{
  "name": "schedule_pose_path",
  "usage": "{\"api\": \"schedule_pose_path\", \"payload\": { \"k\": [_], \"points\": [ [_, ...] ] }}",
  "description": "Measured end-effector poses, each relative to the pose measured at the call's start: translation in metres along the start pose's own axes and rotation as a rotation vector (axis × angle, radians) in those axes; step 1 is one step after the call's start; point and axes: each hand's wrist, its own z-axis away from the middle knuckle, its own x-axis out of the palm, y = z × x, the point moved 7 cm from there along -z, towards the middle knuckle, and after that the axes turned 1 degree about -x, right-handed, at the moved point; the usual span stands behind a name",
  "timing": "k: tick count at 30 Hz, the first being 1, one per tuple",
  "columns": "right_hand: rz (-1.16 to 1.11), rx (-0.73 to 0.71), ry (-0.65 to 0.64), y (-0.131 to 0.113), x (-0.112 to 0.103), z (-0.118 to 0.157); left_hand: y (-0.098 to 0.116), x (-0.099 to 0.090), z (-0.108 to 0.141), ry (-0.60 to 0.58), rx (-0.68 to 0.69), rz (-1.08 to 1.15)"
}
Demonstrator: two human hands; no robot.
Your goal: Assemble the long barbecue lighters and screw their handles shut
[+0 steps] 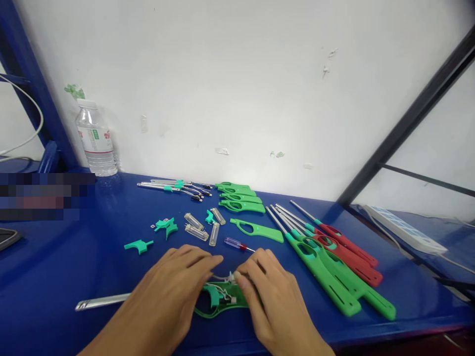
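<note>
A green lighter half-shell (204, 312) lies open-side up at the front, with a teal trigger (212, 295), wires and a small clear part (232, 278) in or over it. My left hand (174, 282) rests over its left part, fingers bent and pointing right; what its fingertips grip is hidden. My right hand (265, 291) has thumb and index finger closed at the clear part. A metal tube (102, 300) sticks out left from under my left hand. Just beyond my hands lies a screwdriver (235, 243) with a purple handle.
Clear fuel tanks (196, 231), teal triggers (139, 246), metal rods with wires (163, 186) and green shells (243, 205) lie farther back. Green lighters (330, 277) and red lighters (352, 254) are at right. A bottle (96, 141) stands by the wall; a power strip (406, 230) lies far right.
</note>
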Motion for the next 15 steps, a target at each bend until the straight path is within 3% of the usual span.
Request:
{"api": "schedule_pose_path", "payload": {
  "k": [3, 8, 12, 15],
  "points": [
    [-0.015, 0.002, 0.038, -0.001, -0.003, -0.002, -0.021, -0.013, 0.01, -0.03, -0.03, -0.015],
    [-0.035, 0.011, 0.053, -0.001, -0.002, -0.002, -0.058, -0.008, 0.022, -0.293, -0.205, 0.177],
    [-0.026, 0.008, 0.053, -0.001, -0.003, -0.002, -0.06, -0.001, 0.022, -0.418, -0.281, 0.204],
    [-0.015, 0.012, 0.049, -0.001, -0.003, -0.002, -0.056, -0.002, 0.019, -0.367, -0.288, 0.196]
  ]
}}
